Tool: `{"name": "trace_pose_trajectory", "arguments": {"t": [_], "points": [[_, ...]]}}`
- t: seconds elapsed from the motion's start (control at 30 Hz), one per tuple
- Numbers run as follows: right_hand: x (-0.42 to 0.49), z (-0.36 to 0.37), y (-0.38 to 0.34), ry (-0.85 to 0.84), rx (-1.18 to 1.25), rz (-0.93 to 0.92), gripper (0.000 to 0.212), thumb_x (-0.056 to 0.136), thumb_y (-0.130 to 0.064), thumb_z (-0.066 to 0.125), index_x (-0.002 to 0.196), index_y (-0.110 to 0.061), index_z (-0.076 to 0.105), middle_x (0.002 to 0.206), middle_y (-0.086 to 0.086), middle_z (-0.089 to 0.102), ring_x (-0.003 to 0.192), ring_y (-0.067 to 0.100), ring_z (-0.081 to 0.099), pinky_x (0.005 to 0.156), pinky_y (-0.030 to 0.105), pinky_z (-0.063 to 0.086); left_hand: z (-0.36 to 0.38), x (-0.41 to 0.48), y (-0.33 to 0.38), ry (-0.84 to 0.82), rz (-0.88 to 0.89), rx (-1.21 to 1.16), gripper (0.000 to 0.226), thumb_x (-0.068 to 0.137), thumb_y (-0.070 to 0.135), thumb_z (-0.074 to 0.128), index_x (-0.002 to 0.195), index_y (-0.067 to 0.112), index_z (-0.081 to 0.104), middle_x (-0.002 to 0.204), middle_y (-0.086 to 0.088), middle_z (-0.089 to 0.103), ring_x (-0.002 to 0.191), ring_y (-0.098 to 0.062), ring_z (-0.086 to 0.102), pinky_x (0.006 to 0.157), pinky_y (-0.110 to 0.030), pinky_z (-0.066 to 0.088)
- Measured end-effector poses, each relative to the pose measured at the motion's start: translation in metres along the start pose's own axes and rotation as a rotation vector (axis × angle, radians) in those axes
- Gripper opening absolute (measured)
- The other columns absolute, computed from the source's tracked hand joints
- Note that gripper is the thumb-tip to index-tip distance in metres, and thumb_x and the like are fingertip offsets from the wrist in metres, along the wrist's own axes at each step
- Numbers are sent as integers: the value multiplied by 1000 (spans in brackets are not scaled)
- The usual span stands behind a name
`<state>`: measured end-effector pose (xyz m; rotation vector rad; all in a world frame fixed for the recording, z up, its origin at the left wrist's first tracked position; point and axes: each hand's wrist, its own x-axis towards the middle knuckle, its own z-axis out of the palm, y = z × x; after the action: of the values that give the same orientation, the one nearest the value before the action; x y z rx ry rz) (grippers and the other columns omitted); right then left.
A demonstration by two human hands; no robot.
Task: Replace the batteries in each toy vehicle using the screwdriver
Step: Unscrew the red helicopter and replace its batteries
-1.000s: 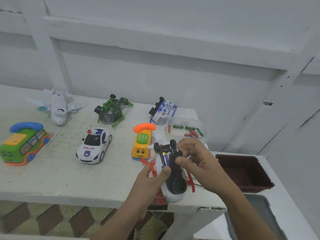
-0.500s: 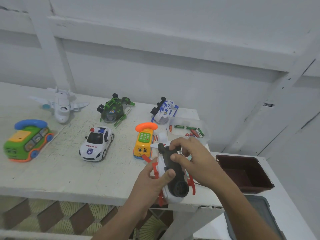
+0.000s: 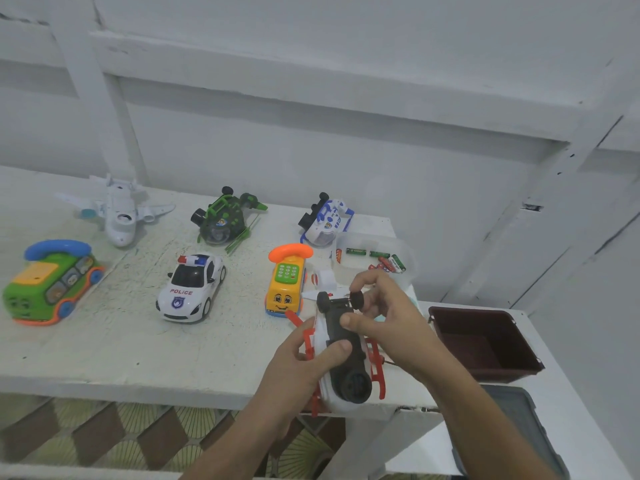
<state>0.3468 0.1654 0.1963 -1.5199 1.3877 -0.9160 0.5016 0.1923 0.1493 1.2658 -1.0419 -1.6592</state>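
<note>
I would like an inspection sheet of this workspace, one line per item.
Surface: white painted table, scuffed.
Job's things: white and red toy vehicle, underside up, held; police car, toy airplane, green toy helicopter, blue and white toy, green phone toy, yellow phone toy on table; batteries in clear container; screwdriver not clearly seen.
Clutter: brown bin, grey bin, at right.
Hands: left hand grips the toy vehicle's body; right hand pinches its black underside.
Cables: nothing seen.
Surroundings: white wall; patterned floor below.
</note>
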Motion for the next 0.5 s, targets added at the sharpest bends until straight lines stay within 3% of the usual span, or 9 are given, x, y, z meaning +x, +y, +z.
{"name": "trace_pose_trajectory", "arguments": {"t": [0.13,0.23,0.3,0.4,0.43,0.5], "points": [[1,-9,8,9,419,173,19,88,-11,66,101,-22,57,74,3,58,65,15,55,51,26,42,1,2,-5,3,-15,-5,35,84,29,74,117,35,62,96,3,77,88,-18,75,83,-50,60],[-2,-26,18,112,678,267,13,91,-6,60,100,-15,59,77,6,60,67,18,59,51,27,44,0,3,-6,26,-24,-24,31,88,23,70,116,32,62,93,2,78,85,-19,75,80,-49,61],[-7,-36,29,194,352,257,8,90,-7,62,95,-13,60,82,6,61,68,15,59,53,26,45,0,3,-7,31,-25,-25,34,88,25,71,120,32,61,97,1,78,88,-21,75,82,-51,60],[-14,-48,56,187,-625,155,12,87,-22,66,84,-29,56,88,-7,57,74,9,54,62,22,41,-2,5,-9,44,-12,-18,37,88,26,70,123,31,60,99,2,77,89,-19,75,82,-50,60],[-17,-49,63,140,-748,132,15,86,-24,66,82,-32,53,88,-9,55,77,8,51,65,21,40,-2,5,-10,44,-11,-21,37,88,26,69,123,32,60,99,2,77,89,-19,75,82,-50,60],[-21,-43,75,78,-747,113,13,87,-25,65,86,-32,55,92,-12,55,81,4,50,72,19,42,-2,5,-10,39,-12,-22,36,89,27,69,123,32,60,100,1,77,90,-19,75,83,-52,60]]}}
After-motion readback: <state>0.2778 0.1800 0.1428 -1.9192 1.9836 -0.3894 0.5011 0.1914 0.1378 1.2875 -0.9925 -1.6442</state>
